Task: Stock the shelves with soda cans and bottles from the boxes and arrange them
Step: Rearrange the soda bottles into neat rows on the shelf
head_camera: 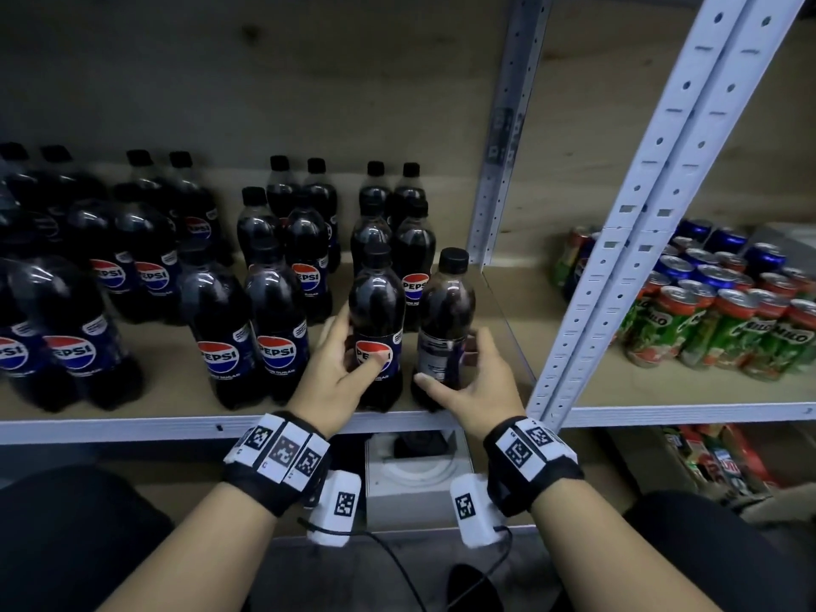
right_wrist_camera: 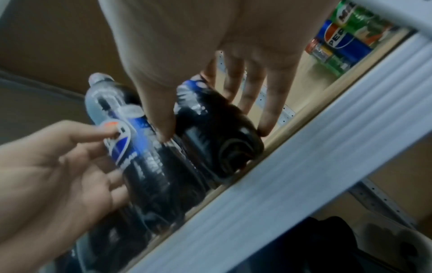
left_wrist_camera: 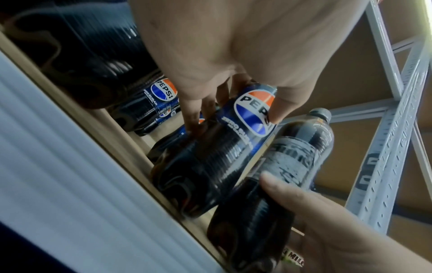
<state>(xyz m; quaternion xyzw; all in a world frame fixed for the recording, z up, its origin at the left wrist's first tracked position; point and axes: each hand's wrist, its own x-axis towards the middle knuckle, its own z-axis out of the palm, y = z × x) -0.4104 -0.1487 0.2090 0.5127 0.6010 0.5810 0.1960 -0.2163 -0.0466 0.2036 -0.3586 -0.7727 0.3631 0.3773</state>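
Observation:
Two dark Pepsi bottles stand side by side at the front right of the wooden shelf (head_camera: 494, 390). My left hand (head_camera: 353, 346) grips the left bottle (head_camera: 376, 302), thumb on its logo and fingers round its left side. My right hand (head_camera: 448, 364) holds the right bottle (head_camera: 447, 302), whose grey back label faces me. The left wrist view shows the left hand (left_wrist_camera: 233, 118) round the logo bottle (left_wrist_camera: 210, 157), beside the right bottle (left_wrist_camera: 292, 157). The right wrist view, blurred, has the right hand (right_wrist_camera: 215, 129) straddling its bottle (right_wrist_camera: 222, 147), with the left bottle (right_wrist_camera: 145, 166) alongside.
Rows of Pepsi bottles (head_camera: 229, 337) fill the shelf to the left and behind. White slotted uprights (head_camera: 618, 267) divide off the right bay, which holds Milo cans (head_camera: 728, 333) and blue cans (head_camera: 715, 254). Packs of cans (head_camera: 724, 457) sit on the lower shelf.

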